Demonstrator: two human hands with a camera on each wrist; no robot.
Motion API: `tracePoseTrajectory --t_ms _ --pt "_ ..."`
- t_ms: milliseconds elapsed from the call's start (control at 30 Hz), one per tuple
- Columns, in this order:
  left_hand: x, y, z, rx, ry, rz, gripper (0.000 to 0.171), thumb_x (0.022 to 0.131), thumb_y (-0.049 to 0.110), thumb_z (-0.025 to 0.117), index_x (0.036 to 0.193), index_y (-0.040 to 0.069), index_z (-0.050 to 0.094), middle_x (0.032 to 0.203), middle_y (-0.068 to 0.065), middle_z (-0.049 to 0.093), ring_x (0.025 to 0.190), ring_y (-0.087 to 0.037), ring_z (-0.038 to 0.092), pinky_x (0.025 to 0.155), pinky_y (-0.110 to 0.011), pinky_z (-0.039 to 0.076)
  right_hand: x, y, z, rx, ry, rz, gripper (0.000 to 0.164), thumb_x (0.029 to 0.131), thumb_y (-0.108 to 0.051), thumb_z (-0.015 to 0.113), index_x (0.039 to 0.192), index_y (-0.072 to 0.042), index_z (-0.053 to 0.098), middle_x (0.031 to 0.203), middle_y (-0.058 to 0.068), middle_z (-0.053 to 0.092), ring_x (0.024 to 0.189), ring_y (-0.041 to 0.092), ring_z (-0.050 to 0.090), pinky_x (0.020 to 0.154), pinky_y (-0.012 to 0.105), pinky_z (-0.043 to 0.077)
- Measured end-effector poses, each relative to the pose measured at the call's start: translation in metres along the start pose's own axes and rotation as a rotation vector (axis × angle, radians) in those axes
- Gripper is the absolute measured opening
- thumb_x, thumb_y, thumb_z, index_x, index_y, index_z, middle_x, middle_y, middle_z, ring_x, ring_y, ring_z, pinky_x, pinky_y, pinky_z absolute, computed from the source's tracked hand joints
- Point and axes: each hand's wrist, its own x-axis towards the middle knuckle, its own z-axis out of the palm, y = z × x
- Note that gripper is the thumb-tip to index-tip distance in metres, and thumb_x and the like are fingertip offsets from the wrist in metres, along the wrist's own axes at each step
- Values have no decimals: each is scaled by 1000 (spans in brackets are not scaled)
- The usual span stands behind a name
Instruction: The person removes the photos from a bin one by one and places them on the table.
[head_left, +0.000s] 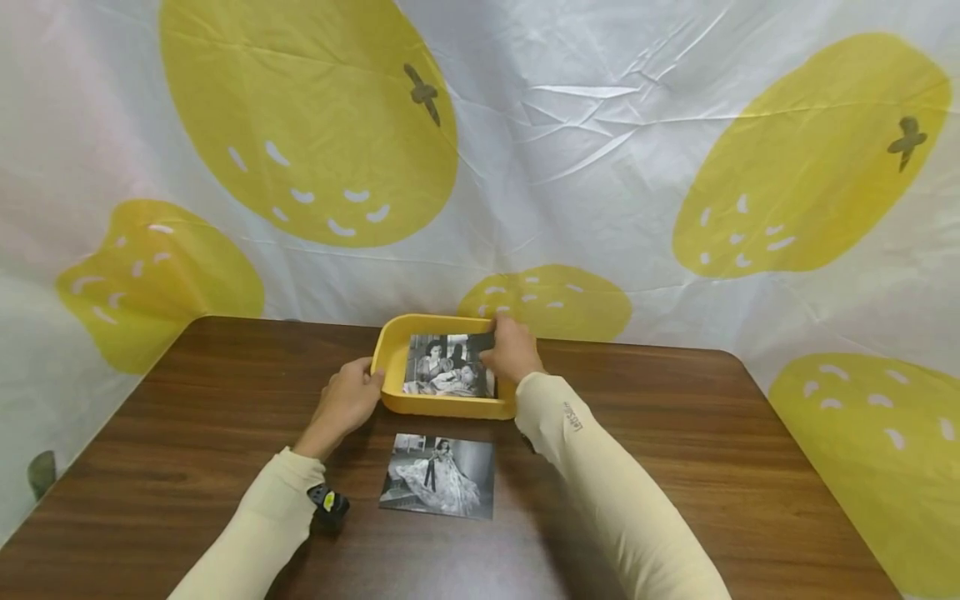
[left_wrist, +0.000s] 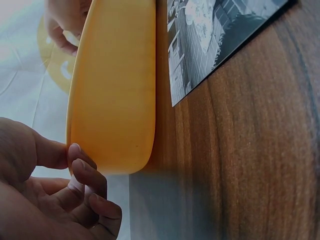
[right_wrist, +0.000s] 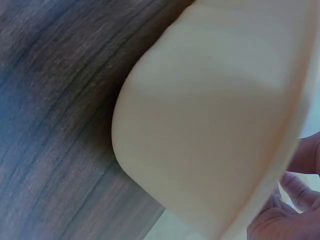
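Note:
A yellow tray [head_left: 446, 407] with raised walls stands near the table's far edge. My left hand [head_left: 347, 406] pinches its left rim between thumb and fingers, which the left wrist view shows close up. Inside the tray lies a black-and-white photograph [head_left: 442, 368] of two figures. Reaching over the tray's right side, my right hand [head_left: 514, 350] grips this photograph at its dark upper right corner, which the thumb and fingers partly hide. In the right wrist view the curled fingers [right_wrist: 295, 192] show beyond the tray's rim. A second black-and-white photograph [head_left: 442, 475], of a figure in a wide gown, lies in front of the tray.
The brown wood-grain table [head_left: 660, 467] extends on both sides of the tray. Behind it hangs a white cloth [head_left: 570, 167] printed with large yellow fruit, close to the tray's far wall. A black band [head_left: 327, 504] sits on the left wrist.

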Motion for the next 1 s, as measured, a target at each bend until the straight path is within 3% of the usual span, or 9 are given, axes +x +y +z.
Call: tracePoseTrajectory --t_ms 167,300,467,633,800,1000 --pt "0 0 0 -8 -8 -1 43 106 21 48 142 -3 53 80 -8 59 67 -22 51 59 -34 38 -3 2 -10 183 -48 19 39 86 -4 79 119 -1 59 87 14 63 66 28 67 63 36 55" --pt "0 -1 0 -1 -4 2 43 106 21 48 141 -2 54 82 -9 60 70 -23 53 61 -34 39 -7 6 -19 321 -41 20 38 85 2 76 118 1 58 83 13 60 54 27 65 51 29 51" --pt "0 -1 1 -9 -11 7 43 106 21 47 141 -3 54 83 -9 60 68 -22 51 61 -34 39 -11 13 -35 468 -35 77 38 87 7 73 121 3 56 85 10 48 57 19 57 58 37 57" --pt "-1 0 2 -21 -15 13 43 106 20 46 142 -4 53 81 -9 59 64 -20 49 59 -33 38 -18 23 -59 545 -20 98 37 90 6 72 123 2 56 84 8 45 69 18 63 64 43 59" --pt "0 -1 2 -35 -17 11 43 106 20 46 142 -4 53 79 -7 58 63 -19 47 58 -33 37 -33 35 -78 545 -17 79 36 89 5 73 122 1 56 85 8 47 72 20 65 58 35 56" --pt "0 -2 2 -37 -24 15 44 107 20 46 143 -4 52 82 -8 59 65 -21 50 59 -33 38 -58 51 -92 510 -47 40 36 90 4 73 122 2 56 90 13 54 77 19 67 62 35 58"
